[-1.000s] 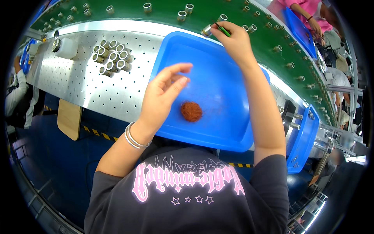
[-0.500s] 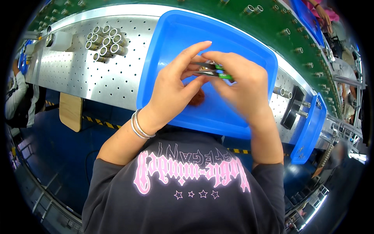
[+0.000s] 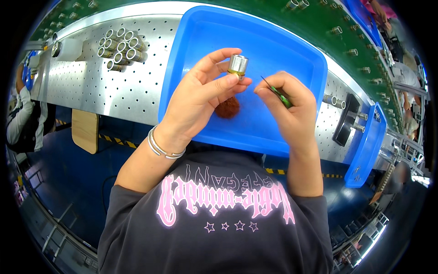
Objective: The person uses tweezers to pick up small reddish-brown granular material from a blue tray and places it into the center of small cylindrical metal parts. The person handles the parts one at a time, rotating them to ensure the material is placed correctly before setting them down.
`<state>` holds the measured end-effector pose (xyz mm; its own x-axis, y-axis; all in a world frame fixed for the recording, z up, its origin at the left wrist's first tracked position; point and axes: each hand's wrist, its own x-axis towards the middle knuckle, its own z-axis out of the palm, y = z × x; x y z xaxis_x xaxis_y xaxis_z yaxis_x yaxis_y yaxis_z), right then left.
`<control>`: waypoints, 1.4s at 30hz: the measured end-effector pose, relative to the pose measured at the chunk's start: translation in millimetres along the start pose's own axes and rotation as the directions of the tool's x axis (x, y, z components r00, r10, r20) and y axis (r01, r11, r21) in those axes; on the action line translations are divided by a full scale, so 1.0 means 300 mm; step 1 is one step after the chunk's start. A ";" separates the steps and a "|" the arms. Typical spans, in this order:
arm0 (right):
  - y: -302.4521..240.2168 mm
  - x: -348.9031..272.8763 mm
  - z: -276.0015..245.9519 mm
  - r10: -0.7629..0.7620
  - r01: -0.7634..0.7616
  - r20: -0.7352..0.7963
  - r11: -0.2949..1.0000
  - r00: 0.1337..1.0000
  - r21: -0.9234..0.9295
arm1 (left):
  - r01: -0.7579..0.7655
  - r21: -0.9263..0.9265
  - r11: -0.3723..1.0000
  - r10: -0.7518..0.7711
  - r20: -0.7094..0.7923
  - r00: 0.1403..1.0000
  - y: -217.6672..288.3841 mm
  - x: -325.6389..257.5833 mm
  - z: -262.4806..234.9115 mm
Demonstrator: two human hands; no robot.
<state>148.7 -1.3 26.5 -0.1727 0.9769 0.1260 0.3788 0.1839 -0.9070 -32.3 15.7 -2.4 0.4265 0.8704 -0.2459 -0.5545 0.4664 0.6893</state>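
Note:
My left hand (image 3: 200, 86) is closed on a short metal cylinder (image 3: 238, 65), silvery on top with a brass-coloured band below. It holds the piece upright between thumb and fingers above a blue tray (image 3: 273, 132). To its right, my right hand (image 3: 292, 100) is closed round small green-handled snips (image 3: 279, 97). Their thin dark tip points up and left, apart from the cylinder. Most of the handle is hidden in the palm. A rust-brown fibrous clump (image 3: 227, 108) lies in the tray, partly behind my left hand.
A group of metal cylinders (image 3: 121, 49) stands on the perforated metal bench (image 3: 127, 96) at left. Beyond the tray runs a green surface (image 3: 255, 11) bearing more cylinders. At right are a black holder (image 3: 345, 121) and another blue tray (image 3: 365, 150). A wooden stool (image 3: 85, 131) sits at lower left.
The snips have come away from my left hand, moving right and down with my right hand. The metal cylinder, mostly hidden before, now shows upright in my left fingers.

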 end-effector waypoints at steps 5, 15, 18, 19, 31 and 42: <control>0.026 -0.026 -0.048 0.029 -0.019 0.106 0.995 0.994 -0.096 | -0.037 0.112 0.993 0.039 -0.014 0.999 -0.010 -0.003 0.006; 0.007 0.040 -0.062 -0.013 0.020 0.035 0.983 0.999 -0.181 | -0.204 0.499 0.842 0.166 0.121 0.979 -0.035 -0.024 0.033; 0.005 0.038 -0.061 -0.054 0.047 -0.020 0.965 0.998 -0.258 | -0.124 0.365 0.923 0.105 0.072 0.992 -0.031 -0.020 0.022; 0.004 0.034 -0.059 -0.067 0.052 -0.048 0.960 0.997 -0.275 | -0.084 0.282 0.956 0.072 0.052 0.996 -0.033 -0.017 0.017; -0.018 0.039 -0.015 -0.250 0.238 -0.171 0.967 0.953 -0.089 | 0.013 0.108 0.994 -0.015 0.013 1.000 -0.024 -0.012 0.016; -0.034 0.060 -0.009 -0.305 0.289 -0.112 0.947 0.946 -0.141 | -0.057 0.188 0.980 0.057 0.004 0.998 -0.040 -0.006 0.013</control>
<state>144.0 14.7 39.2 -0.1774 0.8798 0.4410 0.4367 0.4720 -0.7658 -23.5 8.0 -7.5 0.3966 0.8952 -0.2033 -0.4335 0.3779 0.8181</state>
